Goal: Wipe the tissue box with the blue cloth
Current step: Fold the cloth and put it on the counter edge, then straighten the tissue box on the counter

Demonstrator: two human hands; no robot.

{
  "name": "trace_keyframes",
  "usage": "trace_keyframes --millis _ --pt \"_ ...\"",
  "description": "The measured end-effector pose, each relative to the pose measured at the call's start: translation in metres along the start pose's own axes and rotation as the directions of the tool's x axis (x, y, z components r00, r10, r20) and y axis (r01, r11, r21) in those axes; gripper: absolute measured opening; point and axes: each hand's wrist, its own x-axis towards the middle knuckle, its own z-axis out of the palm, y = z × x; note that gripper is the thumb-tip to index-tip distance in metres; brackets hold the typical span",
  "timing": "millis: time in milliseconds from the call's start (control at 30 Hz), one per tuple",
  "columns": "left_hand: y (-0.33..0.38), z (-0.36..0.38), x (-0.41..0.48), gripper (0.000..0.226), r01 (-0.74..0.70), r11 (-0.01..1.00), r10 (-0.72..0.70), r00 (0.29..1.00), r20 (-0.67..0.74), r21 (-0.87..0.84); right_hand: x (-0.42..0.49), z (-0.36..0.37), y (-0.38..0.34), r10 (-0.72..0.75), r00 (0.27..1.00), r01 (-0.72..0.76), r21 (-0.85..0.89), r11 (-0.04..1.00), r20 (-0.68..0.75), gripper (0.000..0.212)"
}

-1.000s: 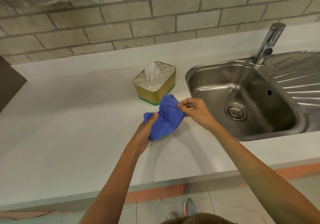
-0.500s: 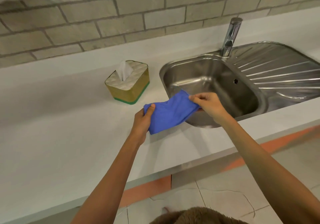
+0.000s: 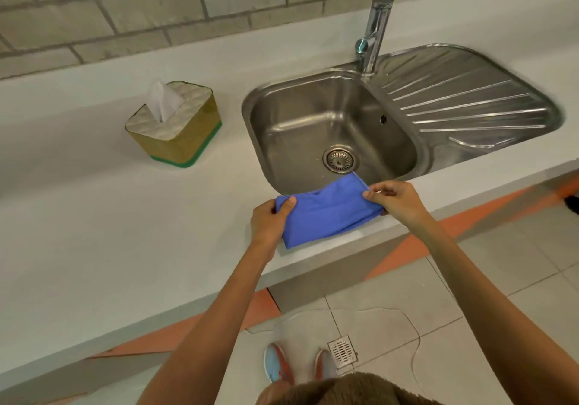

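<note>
Holding: blue cloth (image 3: 326, 210) stretched between both hands, above the front edge of the tabletop (image 3: 94, 232), just in front of the sink (image 3: 332, 128).
Left hand (image 3: 270, 221): closed around the cloth's left end, thumb on top, fingers curled under out of sight.
Right hand (image 3: 395, 199): thumb and fingertips pinched on the cloth's upper right corner; remaining fingers loosely bent.
Cloth: folded or doubled over, slightly creased; right end higher than left, lower edge hanging free over the tabletop edge. Contact with the tabletop: cannot tell.
Tissue box (image 3: 175, 122): on the tabletop, left of the sink, well apart from cloth and hands. Gold sides, green band at the base, pale quilted top; one white tissue (image 3: 163, 100) standing up out of the slot.
Sink: steel basin with round strainer (image 3: 340, 159) at the bottom, ribbed drainboard (image 3: 463, 97) on its right side, tap (image 3: 374, 33) upright behind it.
Behind sink: pale brick wall (image 3: 156, 6).
Below, nearer than the sink: tiled floor (image 3: 501, 279) with a small floor drain (image 3: 343, 350); shoes (image 3: 277, 362) beside the drain.
</note>
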Motion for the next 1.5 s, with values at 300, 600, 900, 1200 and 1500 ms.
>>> trace_keyframes --millis 300,600,900,1200,1500 --pt "-0.015 0.012 -0.011 0.025 -0.123 0.924 0.210 0.954 -0.212 0.363 0.001 0.002 0.020 0.004 1.000 -0.010 -0.306 0.952 -0.020 0.017" --pt "-0.012 0.012 -0.017 0.040 -0.116 0.849 0.286 0.921 -0.264 0.515 0.002 0.008 0.005 -0.159 0.984 0.106 -0.448 0.888 -0.082 0.044" --pt "0.012 -0.006 -0.007 0.033 -0.132 0.939 0.253 0.891 -0.378 0.318 0.013 0.034 -0.039 -0.279 0.960 0.253 -0.356 0.900 -0.022 0.026" --pt "0.042 -0.067 0.026 0.032 -0.122 0.980 0.044 0.902 -0.429 -0.157 0.050 0.101 -0.101 -0.307 0.941 0.332 -0.217 0.918 0.142 0.023" --pt "0.060 -0.142 0.087 0.048 -0.043 0.880 -0.166 0.905 -0.392 -0.472 0.092 0.188 -0.157 -0.232 0.932 0.251 -0.034 0.967 0.278 0.048"
